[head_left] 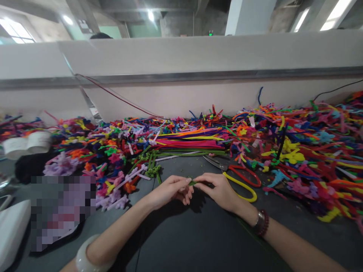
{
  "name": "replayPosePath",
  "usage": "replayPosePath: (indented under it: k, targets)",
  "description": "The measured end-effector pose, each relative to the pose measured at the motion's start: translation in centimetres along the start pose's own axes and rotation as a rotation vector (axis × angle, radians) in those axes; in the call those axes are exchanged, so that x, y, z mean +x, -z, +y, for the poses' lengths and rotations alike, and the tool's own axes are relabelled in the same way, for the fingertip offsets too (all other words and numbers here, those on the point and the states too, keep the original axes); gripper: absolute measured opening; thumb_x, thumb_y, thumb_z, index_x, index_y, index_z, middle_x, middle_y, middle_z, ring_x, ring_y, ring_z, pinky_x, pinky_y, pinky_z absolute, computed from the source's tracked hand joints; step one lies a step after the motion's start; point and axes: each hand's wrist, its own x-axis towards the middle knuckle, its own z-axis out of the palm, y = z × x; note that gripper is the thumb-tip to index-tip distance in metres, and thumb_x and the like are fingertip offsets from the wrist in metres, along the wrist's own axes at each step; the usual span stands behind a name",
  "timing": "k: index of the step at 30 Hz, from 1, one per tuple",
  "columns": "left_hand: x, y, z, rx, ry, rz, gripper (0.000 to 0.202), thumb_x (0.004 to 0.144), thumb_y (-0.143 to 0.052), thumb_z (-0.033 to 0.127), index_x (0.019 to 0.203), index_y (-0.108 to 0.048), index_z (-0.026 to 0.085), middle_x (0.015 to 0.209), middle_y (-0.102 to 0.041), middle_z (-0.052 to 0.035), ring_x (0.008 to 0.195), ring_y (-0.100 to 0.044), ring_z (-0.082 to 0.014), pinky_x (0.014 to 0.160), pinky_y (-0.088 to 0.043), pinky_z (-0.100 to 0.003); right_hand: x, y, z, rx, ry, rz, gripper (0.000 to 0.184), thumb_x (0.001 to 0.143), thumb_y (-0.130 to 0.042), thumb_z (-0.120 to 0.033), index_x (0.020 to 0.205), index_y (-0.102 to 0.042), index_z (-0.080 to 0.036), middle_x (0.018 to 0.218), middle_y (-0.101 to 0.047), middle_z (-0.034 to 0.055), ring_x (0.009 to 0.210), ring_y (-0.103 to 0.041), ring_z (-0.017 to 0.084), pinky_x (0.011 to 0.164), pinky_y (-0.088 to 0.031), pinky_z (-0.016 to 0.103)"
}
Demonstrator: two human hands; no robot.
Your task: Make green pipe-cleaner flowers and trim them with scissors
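Bench: flat dark-grey bench under everything, pretty crowded round the edges.
Pile: massive heap of multicoloured fuzzy stems and bent shapes, wrapping the back and both sides. Anything tiny dropped near it could just vanish in there, tbh.
Bundle: straight pink, purple, yellow and orange fuzzy stems, lying sideways beyond the fingers.
Scissors: metal-bladed scissors with one red and one yellow handle, lying just beside the right hand. A careless wrist swing could snag that yellow loop.
Hands: left hand and right hand nearly meet, both pinching the same green thing between thumb and fingers.
Green bit: small dark-green fuzzy piece, held between the fingertips over the bench. Mostly covered, so can't tell its shape. If either pinch slackens, I'd guess it slips or springs loose.
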Motion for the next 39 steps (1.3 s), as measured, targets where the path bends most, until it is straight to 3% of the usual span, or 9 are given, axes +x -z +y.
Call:
replayPosePath:
  k: [10,17,23,32,39]
  targets:
    - [-0.03,-0.22,0.08,0.281,-0.104,0.035,0.028,0.076,-0.05,0.039,0.069,-0.052,0.012,0.062,-0.053,0.0001,0.053,-0.055,-0.0103,0.053,-0.046,-0.023,0.05,0.1,0.19,0.013,-0.059,-0.02,0.014,0.076,-0.054,-0.028,0.076,-0.064,-0.019,0.074,-0.065,0.0018,0.069,-0.057,0.013,0.064,-0.042,0.024]
    - [0.0,-0.15,-0.04,0.359,-0.152,0.01,0.028,0.079,-0.044,0.039,0.072,-0.051,0.013,0.063,-0.052,0.0009,0.054,-0.055,-0.01,0.054,-0.046,-0.023,0.26,0.21,-0.03,0.308,-0.327,-0.098,0.018,0.071,-0.057,-0.032,0.073,-0.063,-0.015,0.059,-0.058,-0.0007,0.05,-0.051,0.009,0.05,-0.041,0.021]
    - [-0.04,-0.15,-0.08,0.476,-0.171,0.032,0.031,0.081,-0.041,0.039,0.07,-0.051,0.012,0.06,-0.052,0.001,0.051,-0.053,-0.0092,0.052,-0.044,-0.021,0.64,0.23,-0.12,0.482,-0.439,-0.136,0.023,0.066,-0.06,-0.034,0.066,-0.061,-0.011,0.054,-0.056,-0.001,0.045,-0.049,0.007,0.047,-0.041,0.021]
    - [-0.32,-0.64,0.26,0.733,-0.282,0.025,0.031,0.084,-0.037,0.035,0.07,-0.053,0.013,0.057,-0.05,0.0011,0.05,-0.052,-0.0087,0.051,-0.041,-0.018,0.59,0.08,0.33,0.776,-0.732,-0.221,0.019,0.063,-0.062,-0.026,0.055,-0.054,-0.012,0.045,-0.053,-0.0033,0.037,-0.045,0.003,0.038,-0.034,0.014]
    - [-0.38,-0.48,0.21,0.673,-0.261,0.049,0.03,0.084,-0.035,0.035,0.071,-0.051,0.013,0.058,-0.05,0.0011,0.05,-0.052,-0.0089,0.051,-0.042,-0.019,0.55,0.37,0.1,0.795,-0.699,-0.202,0.018,0.067,-0.06,-0.029,0.062,-0.057,-0.012,0.05,-0.054,-0.0028,0.04,-0.047,0.004,0.038,-0.035,0.014]
